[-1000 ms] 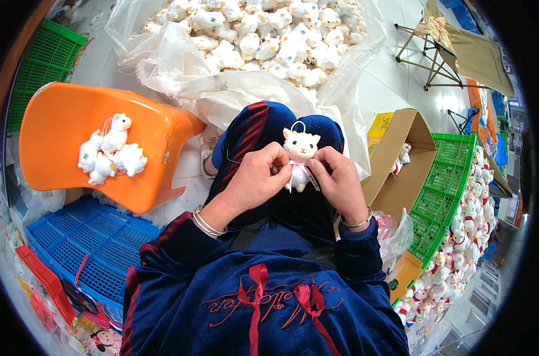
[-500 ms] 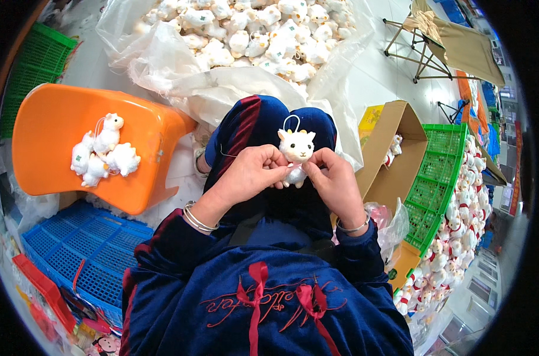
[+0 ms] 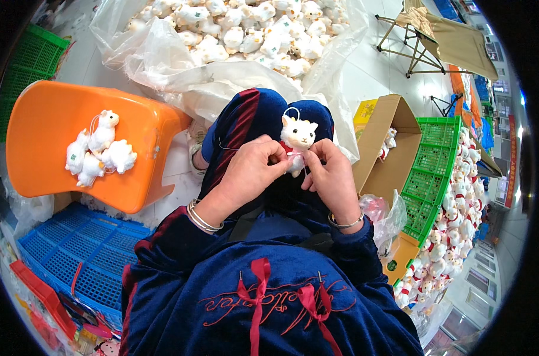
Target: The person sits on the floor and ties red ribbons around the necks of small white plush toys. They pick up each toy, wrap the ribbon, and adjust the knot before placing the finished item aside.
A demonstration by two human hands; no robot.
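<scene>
Over my lap is a small white plush goat (image 3: 299, 135), upright and facing me, with little orange horns and a white hanging loop (image 3: 291, 111). Some red cloth shows at its neck, and a thin pink ribbon (image 3: 294, 153) crosses its chest. My left hand (image 3: 254, 166) is closed at the goat's side, thumb and finger pinching at the ribbon. Thumb and forefinger of my right hand (image 3: 329, 175) are pressed together at the ribbon's other side, against the toy. My fingers partly cover the plush body.
Several white plush toys (image 3: 100, 148) lie on an orange stool (image 3: 38, 136) at left. Ahead, a clear plastic bag (image 3: 216, 83) holds a large heap of them. At right stand a cardboard box (image 3: 379, 142), a green crate (image 3: 429, 172) and a pile of red-scarfed plush toys (image 3: 453, 231). A blue crate (image 3: 85, 249) sits at lower left.
The goat has turned its face slightly to the right, and red cloth now shows at its neck. My hands stay close to it, with slightly shifted fingers. The whole view has shifted a little.
</scene>
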